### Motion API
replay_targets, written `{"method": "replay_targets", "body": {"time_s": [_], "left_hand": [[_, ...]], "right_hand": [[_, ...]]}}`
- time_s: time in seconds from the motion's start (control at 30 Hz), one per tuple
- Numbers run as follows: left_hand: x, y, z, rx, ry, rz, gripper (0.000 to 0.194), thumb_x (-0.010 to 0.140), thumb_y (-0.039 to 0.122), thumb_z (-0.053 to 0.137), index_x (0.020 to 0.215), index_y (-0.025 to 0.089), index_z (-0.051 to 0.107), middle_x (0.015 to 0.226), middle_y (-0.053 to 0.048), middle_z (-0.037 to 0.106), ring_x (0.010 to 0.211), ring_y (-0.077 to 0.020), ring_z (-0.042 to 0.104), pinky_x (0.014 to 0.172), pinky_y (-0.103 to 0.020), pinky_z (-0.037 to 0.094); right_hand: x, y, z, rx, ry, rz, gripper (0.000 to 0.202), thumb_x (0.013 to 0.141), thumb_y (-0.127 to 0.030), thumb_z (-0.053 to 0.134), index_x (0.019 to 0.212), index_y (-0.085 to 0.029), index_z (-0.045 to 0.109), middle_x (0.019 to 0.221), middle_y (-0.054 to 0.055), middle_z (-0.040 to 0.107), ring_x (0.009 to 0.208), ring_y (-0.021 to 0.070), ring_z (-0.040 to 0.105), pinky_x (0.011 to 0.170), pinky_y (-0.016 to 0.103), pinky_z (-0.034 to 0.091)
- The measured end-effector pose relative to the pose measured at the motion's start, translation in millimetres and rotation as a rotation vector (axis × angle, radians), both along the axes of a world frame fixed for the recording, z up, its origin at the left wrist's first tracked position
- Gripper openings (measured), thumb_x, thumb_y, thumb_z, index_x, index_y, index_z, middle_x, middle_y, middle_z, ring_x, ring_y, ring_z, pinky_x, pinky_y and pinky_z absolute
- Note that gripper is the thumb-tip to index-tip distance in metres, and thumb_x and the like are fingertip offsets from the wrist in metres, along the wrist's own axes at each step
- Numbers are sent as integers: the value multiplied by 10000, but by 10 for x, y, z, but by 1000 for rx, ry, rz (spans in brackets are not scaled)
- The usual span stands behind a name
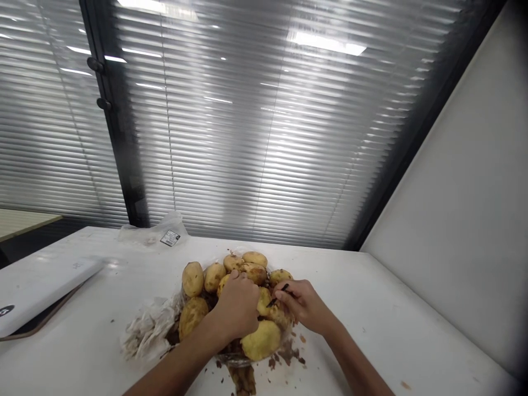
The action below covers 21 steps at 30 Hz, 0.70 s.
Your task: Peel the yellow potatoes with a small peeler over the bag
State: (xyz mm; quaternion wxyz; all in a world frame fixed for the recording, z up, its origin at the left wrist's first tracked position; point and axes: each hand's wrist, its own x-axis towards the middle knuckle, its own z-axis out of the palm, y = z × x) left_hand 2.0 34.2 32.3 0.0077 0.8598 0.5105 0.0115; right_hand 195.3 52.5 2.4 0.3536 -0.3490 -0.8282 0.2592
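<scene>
Several potatoes (193, 279), some yellow and peeled-looking, lie in a heap on clear plastic. My left hand (239, 302) reaches over the middle of the heap with its fingers curled; a yellow potato (264, 301) shows just right of it, and whether the fingers grip it is hidden. At the heap's right side, my right hand (300, 303) is closed on a thin black tool (278, 295), whose tip points down and left at that potato. A larger yellow potato (260, 341) rests below both hands.
Crumpled white tissue or plastic (150, 331) lies left of the heap, brown peel scraps (289, 352) at its lower right. A labelled clear bag (159, 234) is at the white table's (342, 286) back edge. A white device (49, 291) stands far left; blinds (231, 137) are behind.
</scene>
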Motion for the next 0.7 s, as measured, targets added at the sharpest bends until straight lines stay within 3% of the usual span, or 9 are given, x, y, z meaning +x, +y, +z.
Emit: {"method": "replay_targets", "body": {"time_s": [0.17,0.3,0.43,0.57,0.7], "left_hand": [[4,9,-17,11,7,3,160,674,270,570,748,153,649,830,-123,676,896,-294,579,899,-462,390],[8,6,-22,10,6,3,178,672,264,569,771,148,662,833,-119,679,892,-290,586,911,-467,390],[11,-1,-14,6,2,7,192,680,270,574,788,143,669,851,-129,678,910,-300,582,908,-479,390],[8,0,-21,0,-3,3,181,687,269,569,775,147,670,837,-120,674,917,-297,578,913,-472,387],[9,4,-26,-3,-5,7,188,698,273,562,790,150,670,845,-123,672,920,-298,579,913,-474,382]], "right_hand": [[-27,-15,7,102,10,-74,291,965,-359,436,793,-200,608,681,21,619,603,145,574,579,247,432],[-34,-21,9,66,-20,-10,285,966,-336,437,776,-204,605,666,15,615,594,141,569,567,240,423],[-14,-17,7,177,4,-78,265,970,-333,428,830,-199,610,739,43,639,673,163,590,619,260,430],[2,-24,4,65,-21,-26,278,972,-348,433,815,-206,614,660,15,618,577,142,568,545,242,412],[-14,-33,9,150,-16,-57,260,968,-328,434,822,-205,610,715,32,639,657,160,601,613,256,438]]}}
